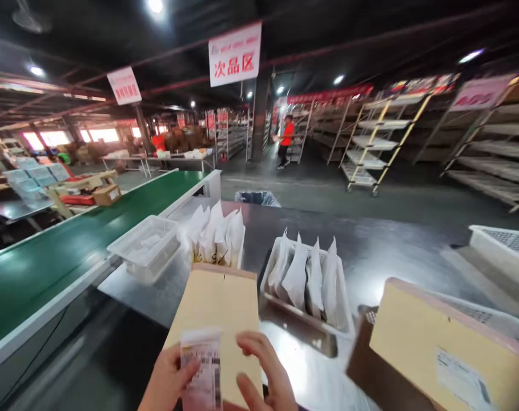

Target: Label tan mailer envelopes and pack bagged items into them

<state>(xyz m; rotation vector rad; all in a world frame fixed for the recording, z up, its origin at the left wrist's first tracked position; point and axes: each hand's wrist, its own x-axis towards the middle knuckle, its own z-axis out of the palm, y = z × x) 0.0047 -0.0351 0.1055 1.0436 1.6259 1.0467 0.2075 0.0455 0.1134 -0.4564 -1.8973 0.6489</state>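
My left hand (167, 374) pinches a small flat packet (201, 374) in clear plastic, with a printed label and barcode, thumb on its face. Behind the packet stands a tan, card-like panel (220, 302), its lower part hidden by my hands. To the right of the packet, my right hand (265, 371) is open, fingers apart and curved, in front of the panel and holding nothing. Beyond the panel, a white basket (242, 251) holds several upright white bags (216, 234). Another white basket (345, 308) on the right holds more white bags (296, 274).
A shallow white basket (143, 242) with small packets sits beside a green conveyor belt (92, 234). At right, a labelled tan panel (434, 337) leans at another basket. A lined bin (257, 198) stands past the metal table (370, 240). A person in red (287, 137) is farther off.
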